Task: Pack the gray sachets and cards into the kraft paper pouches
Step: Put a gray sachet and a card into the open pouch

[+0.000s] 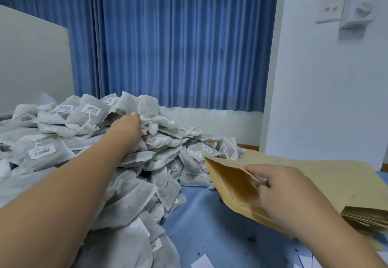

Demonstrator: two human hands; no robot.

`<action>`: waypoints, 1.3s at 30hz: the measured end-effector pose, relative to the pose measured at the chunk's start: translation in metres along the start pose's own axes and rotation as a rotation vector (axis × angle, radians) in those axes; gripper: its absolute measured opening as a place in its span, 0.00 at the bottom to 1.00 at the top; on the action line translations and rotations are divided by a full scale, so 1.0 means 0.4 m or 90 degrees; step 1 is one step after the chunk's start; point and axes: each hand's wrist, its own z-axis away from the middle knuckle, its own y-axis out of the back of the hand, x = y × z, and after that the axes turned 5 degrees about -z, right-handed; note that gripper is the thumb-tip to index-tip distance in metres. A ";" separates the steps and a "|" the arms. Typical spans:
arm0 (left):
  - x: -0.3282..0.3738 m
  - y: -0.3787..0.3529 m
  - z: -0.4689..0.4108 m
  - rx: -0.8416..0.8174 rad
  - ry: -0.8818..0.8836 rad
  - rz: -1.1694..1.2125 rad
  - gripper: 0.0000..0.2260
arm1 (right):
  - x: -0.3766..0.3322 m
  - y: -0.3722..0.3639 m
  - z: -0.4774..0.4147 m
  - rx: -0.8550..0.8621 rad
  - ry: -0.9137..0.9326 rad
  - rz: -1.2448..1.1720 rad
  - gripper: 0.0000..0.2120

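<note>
View: head camera, looking forward and down.
Gray sachets [63,127]: heaped in a big pile over the left half of the frame, from the centre down to the lower left corner; white barcode labels on several.
Left grip [128,129]: centre of the frame, reaches into the top of the pile; fingers buried among sachets, so cannot tell whether closed on one.
Kraft pouch [231,186]: right of centre, mouth gaping toward the pile, just beside the pile's right edge.
Right grip [281,192]: lower right, pinches the pouch's upper lip between thumb and forefinger, holds the mouth open.
Pouch stack [340,183]: flat kraft pouches piled at the right edge, behind the held one.
Cards [201,262]: white slips at the bottom edge, lying on the blue counter [210,215].
Background: blue curtain [168,37] across the top; switch plate [330,9] on the white wall, upper right.
</note>
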 end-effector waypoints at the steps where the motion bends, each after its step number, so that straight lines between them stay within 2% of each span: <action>1: -0.006 0.001 -0.005 0.006 -0.001 0.004 0.13 | 0.000 0.000 0.000 0.001 0.002 0.004 0.21; 8: -0.039 -0.006 -0.003 0.096 0.015 0.050 0.12 | -0.007 -0.002 -0.001 0.005 0.014 0.026 0.21; 11: -0.034 0.000 0.011 0.162 -0.011 0.079 0.15 | -0.005 -0.002 -0.001 0.004 0.013 0.026 0.21; 16: -0.007 0.038 0.081 0.280 -0.143 0.178 0.19 | -0.001 0.013 -0.003 -0.010 0.008 0.015 0.24; 20: 0.035 0.071 0.175 0.316 -0.280 0.203 0.18 | 0.002 0.031 -0.001 0.010 0.009 -0.004 0.17; 26: 0.098 0.108 0.325 0.333 -0.425 0.275 0.15 | 0.008 0.035 -0.005 0.032 -0.001 0.006 0.13; 34: 0.208 0.156 0.484 0.378 -0.450 0.469 0.17 | 0.030 0.032 -0.013 0.045 0.000 -0.030 0.08; 37: 0.236 0.137 0.508 0.328 -0.495 0.448 0.17 | 0.038 0.038 -0.012 0.025 0.014 -0.066 0.07; 39: 0.243 0.112 0.517 0.274 -0.527 0.419 0.17 | 0.043 0.045 -0.012 0.041 0.012 -0.107 0.12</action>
